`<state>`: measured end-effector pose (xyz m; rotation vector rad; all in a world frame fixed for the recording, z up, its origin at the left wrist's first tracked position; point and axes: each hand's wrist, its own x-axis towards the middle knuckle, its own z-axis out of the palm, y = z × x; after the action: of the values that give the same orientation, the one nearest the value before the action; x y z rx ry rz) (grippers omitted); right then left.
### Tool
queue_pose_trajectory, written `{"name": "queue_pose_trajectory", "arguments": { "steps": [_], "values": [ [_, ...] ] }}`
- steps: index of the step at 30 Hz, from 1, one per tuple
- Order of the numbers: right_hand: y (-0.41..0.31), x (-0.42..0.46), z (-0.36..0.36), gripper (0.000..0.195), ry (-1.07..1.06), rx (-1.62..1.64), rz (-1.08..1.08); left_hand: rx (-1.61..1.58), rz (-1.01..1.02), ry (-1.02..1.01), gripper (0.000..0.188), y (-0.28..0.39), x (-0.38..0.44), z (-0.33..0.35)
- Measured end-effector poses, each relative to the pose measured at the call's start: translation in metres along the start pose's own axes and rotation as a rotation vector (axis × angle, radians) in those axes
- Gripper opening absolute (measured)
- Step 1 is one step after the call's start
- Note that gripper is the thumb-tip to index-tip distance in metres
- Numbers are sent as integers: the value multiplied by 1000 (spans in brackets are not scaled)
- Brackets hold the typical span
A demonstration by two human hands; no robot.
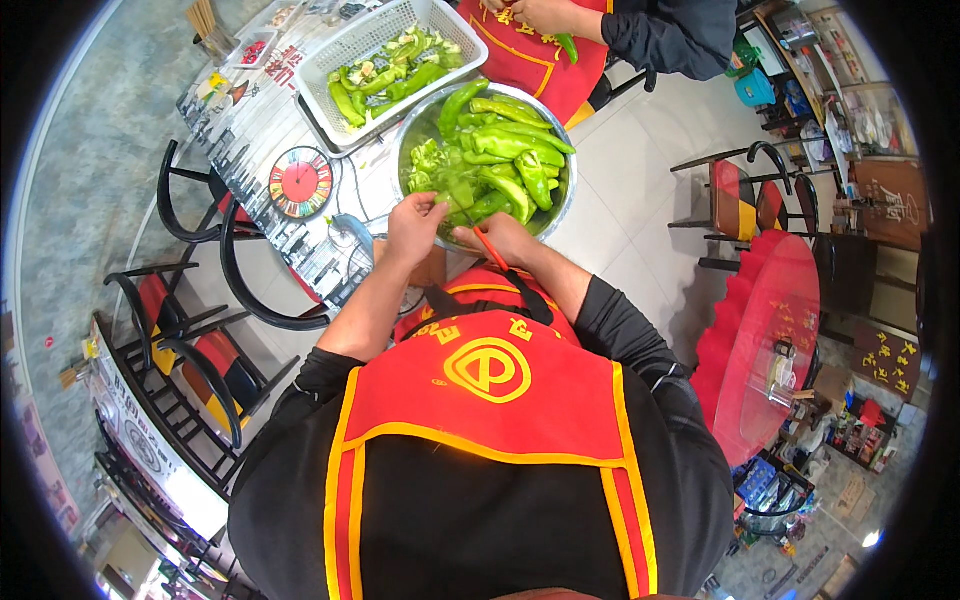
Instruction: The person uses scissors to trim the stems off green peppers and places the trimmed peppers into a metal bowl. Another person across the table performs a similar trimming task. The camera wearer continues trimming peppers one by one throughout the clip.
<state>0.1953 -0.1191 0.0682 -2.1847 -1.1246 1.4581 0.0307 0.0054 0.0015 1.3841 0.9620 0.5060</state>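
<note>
A large round metal bowl (564,196) full of long green peppers (517,142) stands before me at the table's edge. Over its near left part, my left hand (416,229) pinches a piece of green pepper (455,196) between thumb and fingers. My right hand (504,238), at the bowl's near rim, is closed around a knife with an orange-red handle (491,249); its thin blade points at the pepper piece and is hard to make out. Behind the bowl, a white plastic basket (319,97) holds more green peppers and pale cut-off pieces.
A round clock-like disc (301,182) lies on the table (247,150) at left, near a cable. Across the bowl a co-worker's hands (544,15) hold a green pepper. Black-armed chairs (225,375) stand at left; a red-covered round table (772,337) is at right.
</note>
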Motion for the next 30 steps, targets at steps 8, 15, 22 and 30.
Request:
{"name": "queue_pose_trajectory", "arguments": {
  "steps": [8, 15, 22, 30],
  "values": [
    [1, 24, -1, 68, 70, 51, -61, -247, -52, -119, 32, 6, -3, -8],
    [10, 19, 2, 62, 189, 65, -86, -734, -215, -166, 33, 19, 6, -21],
    [18, -8, 24, 67, 150, 231, -78, -233, -157, -53, 44, 8, 36, -26],
    [14, -40, 5, 56, 606, -33, -1, 325, 12, -331, 52, 46, 32, -13]
  ]
}}
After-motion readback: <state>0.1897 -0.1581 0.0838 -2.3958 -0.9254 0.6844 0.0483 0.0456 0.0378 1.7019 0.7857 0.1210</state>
